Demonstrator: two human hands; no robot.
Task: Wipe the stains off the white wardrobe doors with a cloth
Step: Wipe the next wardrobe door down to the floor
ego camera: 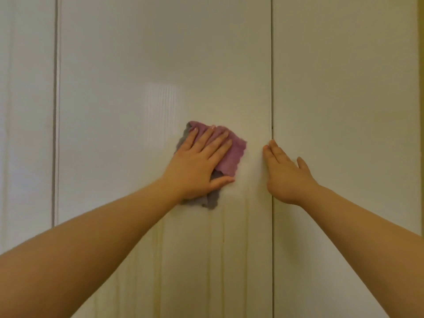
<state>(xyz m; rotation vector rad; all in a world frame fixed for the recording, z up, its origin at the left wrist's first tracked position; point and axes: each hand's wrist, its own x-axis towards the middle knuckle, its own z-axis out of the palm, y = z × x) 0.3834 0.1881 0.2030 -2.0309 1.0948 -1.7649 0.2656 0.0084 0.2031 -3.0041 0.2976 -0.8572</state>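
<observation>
Cloth point(231, 154), pink and grey, sits flat on the middle wardrobe door point(160, 65), pinned under my left hand point(195, 168), fingers straight and spread. My right hand point(286, 177) lies flat, fingers straight and together, across the seam with the right door point(344, 88), holding nothing

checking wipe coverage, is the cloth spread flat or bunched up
Bunched, not flat: the cloth shows overlapping pink and grey folds under the left hand.
</observation>
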